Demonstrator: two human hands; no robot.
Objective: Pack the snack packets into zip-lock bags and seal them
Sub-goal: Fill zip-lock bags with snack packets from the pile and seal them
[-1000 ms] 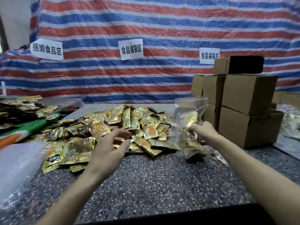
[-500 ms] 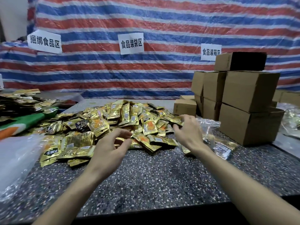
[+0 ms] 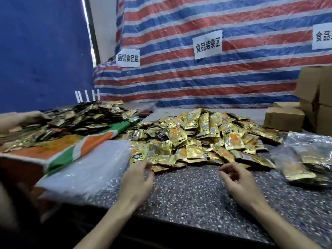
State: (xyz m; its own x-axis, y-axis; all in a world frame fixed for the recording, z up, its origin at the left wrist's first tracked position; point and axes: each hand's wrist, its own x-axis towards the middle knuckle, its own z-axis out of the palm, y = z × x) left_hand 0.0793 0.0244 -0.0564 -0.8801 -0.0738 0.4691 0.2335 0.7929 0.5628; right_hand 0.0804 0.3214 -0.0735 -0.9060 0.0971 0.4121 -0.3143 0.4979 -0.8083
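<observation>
Packets (image 3: 197,137), gold foil with orange panels, lie heaped on the worktop (image 3: 188,194); a filled bag (image 3: 305,159) lies to their right. Left hand (image 3: 136,182) and right hand (image 3: 237,178) hover near the heap, fingers loosely curled, empty. One sign (image 3: 207,44) reads 食品装袋区, the left sign (image 3: 128,58) 捆绑食品区.

1. A dark, speckled desk (image 3: 188,203) carried a wide heap of gold snack packets (image 3: 197,139) across its middle.
2. The left hand (image 3: 136,182) hovered at the heap's near edge with loosely curved fingers (image 3: 143,166) just beside the nearest packets, gripping nothing.
3. The right hand (image 3: 237,180) hovered close by, its fingers loosely curled and holding nothing.
4. A clear zip-lock bag (image 3: 305,159) with packets inside lay at the right, beside the heap.
5. A stack of clear bags (image 3: 86,169) lay at the left, partly over an orange, white and green sack (image 3: 93,141).
6. Darker packets (image 3: 80,117) were piled on that sack, and another person's blurred hand (image 3: 30,117) was at their far-left edge.
7. Cardboard boxes (image 3: 283,119) stood at the back right, before a striped tarp (image 3: 215,78) bearing white paper signs (image 3: 207,44).
</observation>
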